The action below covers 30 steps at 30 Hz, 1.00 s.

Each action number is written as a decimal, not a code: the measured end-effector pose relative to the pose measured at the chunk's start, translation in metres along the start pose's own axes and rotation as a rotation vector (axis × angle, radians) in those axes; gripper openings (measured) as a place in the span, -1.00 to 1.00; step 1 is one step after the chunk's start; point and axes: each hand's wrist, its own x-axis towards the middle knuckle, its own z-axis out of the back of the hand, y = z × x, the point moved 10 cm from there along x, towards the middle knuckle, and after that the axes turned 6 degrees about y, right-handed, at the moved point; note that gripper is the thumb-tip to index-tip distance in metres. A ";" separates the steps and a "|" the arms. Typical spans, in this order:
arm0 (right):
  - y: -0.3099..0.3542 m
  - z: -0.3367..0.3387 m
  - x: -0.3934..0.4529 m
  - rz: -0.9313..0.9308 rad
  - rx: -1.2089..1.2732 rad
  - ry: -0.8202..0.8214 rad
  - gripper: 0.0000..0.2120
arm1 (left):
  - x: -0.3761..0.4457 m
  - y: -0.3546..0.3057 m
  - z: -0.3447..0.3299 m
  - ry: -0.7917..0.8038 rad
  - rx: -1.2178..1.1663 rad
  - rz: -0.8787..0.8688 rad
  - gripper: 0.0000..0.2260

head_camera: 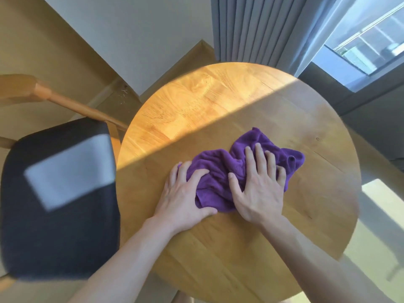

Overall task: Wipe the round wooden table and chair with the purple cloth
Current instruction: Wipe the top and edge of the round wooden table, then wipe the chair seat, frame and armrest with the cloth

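The round wooden table [218, 101] fills the middle of the view, sunlit across its far left part. A crumpled purple cloth [218, 167] lies on it near the centre. My right hand [260, 189] lies flat on the cloth's right half with fingers spread and straight. My left hand [185, 193] rests on the cloth's left edge, fingers bent slightly over the fabric and thumb against its near corner. The wooden chair [59, 193] with a dark cushioned seat stands at the left, close against the table's edge.
Grey curtains [258, 27] hang behind the table. A window [367, 44] is at the upper right. A white wall and beige floor lie beyond the chair. A pale floor patch shows to the right of the table.
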 end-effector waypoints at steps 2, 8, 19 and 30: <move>0.006 -0.009 -0.020 -0.026 0.008 0.034 -0.30 | -0.021 0.015 -0.002 -0.057 -0.040 0.003 -0.35; 0.074 -0.030 -0.075 -0.058 0.178 0.049 -0.51 | -0.068 0.092 0.014 -0.238 -0.110 0.096 -0.75; 0.064 -0.043 -0.071 -0.372 0.335 0.145 -0.73 | -0.111 0.189 -0.007 0.025 -0.521 0.326 -0.86; 0.176 -0.078 -0.095 -0.102 0.232 0.242 -0.85 | -0.169 0.301 0.036 0.115 -0.529 0.436 -0.88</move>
